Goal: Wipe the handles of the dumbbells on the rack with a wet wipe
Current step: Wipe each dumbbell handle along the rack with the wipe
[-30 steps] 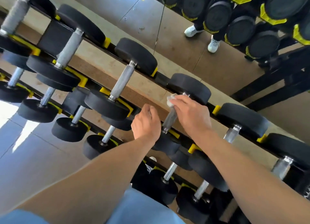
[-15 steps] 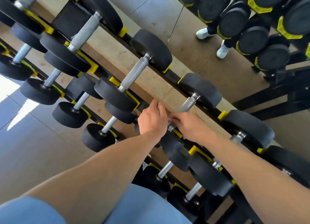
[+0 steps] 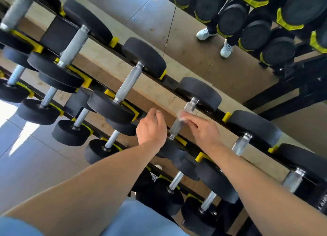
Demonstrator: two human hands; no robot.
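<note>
Tiered black rack [image 3: 194, 148] with yellow saddles, crossing the view on a slant; rows of black-headed dumbbells [image 3: 145, 56] with bare metal handles resting across its rails; mirror behind, repeating the rack and a pair of pale shoes [image 3: 226, 49]. Left hand [image 3: 151, 128] poised just beside the handle being cleaned, fingers loosely curled, grasping nothing visible. Right hand [image 3: 201, 128] laid over that handle [image 3: 177, 125], fingertips pinching the wet wipe [image 3: 181, 117] against the metal partway along the shaft. Judged step: stroking the wipe along one top-tier handle. To do it well: wrap the wipe fully round the shaft; draw it collar to collar; turn the wrist so the underside is covered too; keep even pressure; leave the dumbbell seated in its saddles; then shift to the neighbouring handle [image 3: 239, 144] at right.
</note>
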